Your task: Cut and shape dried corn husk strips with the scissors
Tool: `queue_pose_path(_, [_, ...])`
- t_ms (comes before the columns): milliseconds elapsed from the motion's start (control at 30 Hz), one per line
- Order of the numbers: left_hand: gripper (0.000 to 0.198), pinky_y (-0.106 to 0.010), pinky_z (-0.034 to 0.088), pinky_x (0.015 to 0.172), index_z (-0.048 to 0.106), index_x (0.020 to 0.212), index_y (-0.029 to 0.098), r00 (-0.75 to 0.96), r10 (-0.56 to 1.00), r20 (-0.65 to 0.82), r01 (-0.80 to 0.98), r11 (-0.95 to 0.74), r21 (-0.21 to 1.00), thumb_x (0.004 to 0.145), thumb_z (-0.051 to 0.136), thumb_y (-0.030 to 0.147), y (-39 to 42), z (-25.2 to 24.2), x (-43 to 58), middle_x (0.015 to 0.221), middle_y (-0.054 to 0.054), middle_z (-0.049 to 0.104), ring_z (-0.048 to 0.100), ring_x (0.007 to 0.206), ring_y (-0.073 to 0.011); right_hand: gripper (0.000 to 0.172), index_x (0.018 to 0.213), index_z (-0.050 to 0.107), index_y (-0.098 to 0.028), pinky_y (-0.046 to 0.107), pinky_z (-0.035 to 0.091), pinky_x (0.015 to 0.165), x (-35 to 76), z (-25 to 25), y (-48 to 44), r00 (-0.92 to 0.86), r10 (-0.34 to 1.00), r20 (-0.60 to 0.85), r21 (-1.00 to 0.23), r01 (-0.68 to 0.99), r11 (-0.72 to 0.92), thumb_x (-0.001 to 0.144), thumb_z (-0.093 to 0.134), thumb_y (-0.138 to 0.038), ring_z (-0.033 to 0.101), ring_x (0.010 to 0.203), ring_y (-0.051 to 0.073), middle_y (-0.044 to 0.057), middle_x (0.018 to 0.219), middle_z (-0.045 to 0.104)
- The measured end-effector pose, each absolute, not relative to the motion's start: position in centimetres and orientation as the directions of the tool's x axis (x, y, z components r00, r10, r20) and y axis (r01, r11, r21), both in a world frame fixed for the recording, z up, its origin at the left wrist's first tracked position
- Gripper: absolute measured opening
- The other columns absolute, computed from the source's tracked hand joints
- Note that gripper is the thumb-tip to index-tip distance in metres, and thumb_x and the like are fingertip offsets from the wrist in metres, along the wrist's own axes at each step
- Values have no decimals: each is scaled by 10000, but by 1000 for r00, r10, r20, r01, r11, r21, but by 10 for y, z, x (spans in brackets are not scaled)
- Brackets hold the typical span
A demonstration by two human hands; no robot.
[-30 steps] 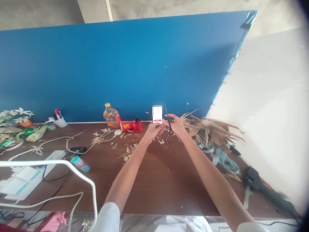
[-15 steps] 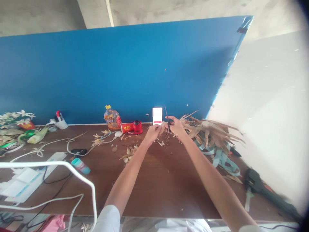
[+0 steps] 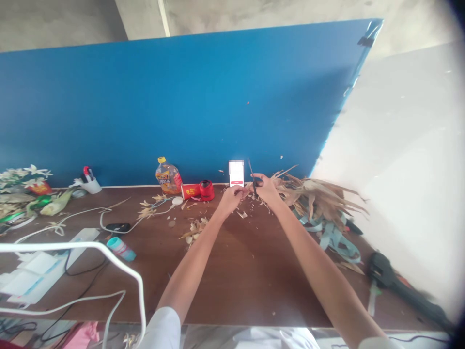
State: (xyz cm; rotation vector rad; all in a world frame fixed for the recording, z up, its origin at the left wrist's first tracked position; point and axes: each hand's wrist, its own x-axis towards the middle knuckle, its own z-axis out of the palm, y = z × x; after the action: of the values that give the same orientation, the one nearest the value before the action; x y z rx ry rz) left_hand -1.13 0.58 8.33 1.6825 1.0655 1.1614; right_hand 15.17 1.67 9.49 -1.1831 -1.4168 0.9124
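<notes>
My left hand (image 3: 230, 199) is closed, pinching a small piece of dried husk (image 3: 246, 190) whose outline is partly hidden by the fingers. Close by on the right, my right hand (image 3: 269, 190) grips dark scissors (image 3: 255, 184), their blades pointing up and away from me. Behind both hands a phone (image 3: 237, 170) with a lit white screen leans against the blue panel. Small pale scraps (image 3: 242, 214) lie on the table below the hands. A large bundle of dry husks (image 3: 319, 196) spreads out to the right of my right hand.
On the brown table (image 3: 232, 281), light-blue ribbon (image 3: 339, 245) and a black glue gun (image 3: 390, 276) lie right. A bottle (image 3: 168, 178), red can (image 3: 191, 191), red tape roll (image 3: 207, 190) and husk flowers (image 3: 196, 231) are left. A white bent tube (image 3: 125, 264) crosses the near left.
Both hands stay nearly in place. The husk piece between them shows less now, and the left fingers have shifted slightly around it. The whole view has moved very slightly.
</notes>
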Motion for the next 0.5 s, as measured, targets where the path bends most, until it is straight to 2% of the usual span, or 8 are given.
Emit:
queue_pose_path(133, [283, -262, 466, 703, 677, 950, 146, 193, 927, 322, 207, -359, 910, 728, 667, 320, 6, 81, -12, 918, -70, 687, 606, 781, -169, 653, 1212, 532, -171, 234, 423, 477, 148, 93, 17, 47, 977, 210, -967, 159, 200, 574, 668, -190, 563, 574, 136, 43, 786, 668])
queue_pose_path(233, [276, -256, 470, 701, 691, 959, 150, 168, 921, 352, 196, -381, 903, 773, 626, 343, 6, 81, -12, 917, -73, 692, 612, 773, -162, 696, 1220, 523, -170, 244, 433, 479, 147, 94, 16, 73, 982, 173, -982, 91, 166, 549, 703, -200, 568, 575, 145, 34, 764, 662])
queue_pose_path(367, [307, -254, 471, 705, 700, 950, 140, 143, 927, 348, 148, -368, 918, 764, 645, 378, 7, 80, -12, 885, -75, 696, 620, 778, -165, 690, 1206, 531, -189, 232, 413, 458, 147, 96, 17, 68, 988, 138, -990, 14, 137, 538, 701, -192, 541, 541, 129, 0, 717, 641])
queue_pose_path(500, [343, -252, 466, 668, 682, 953, 125, 174, 930, 323, 105, -344, 933, 723, 685, 380, 8, 80, -13, 861, -74, 693, 614, 725, -150, 679, 1212, 526, -192, 229, 408, 454, 148, 96, 17, 46, 987, 153, -988, 8, 153, 546, 660, -160, 521, 527, 123, -26, 660, 608])
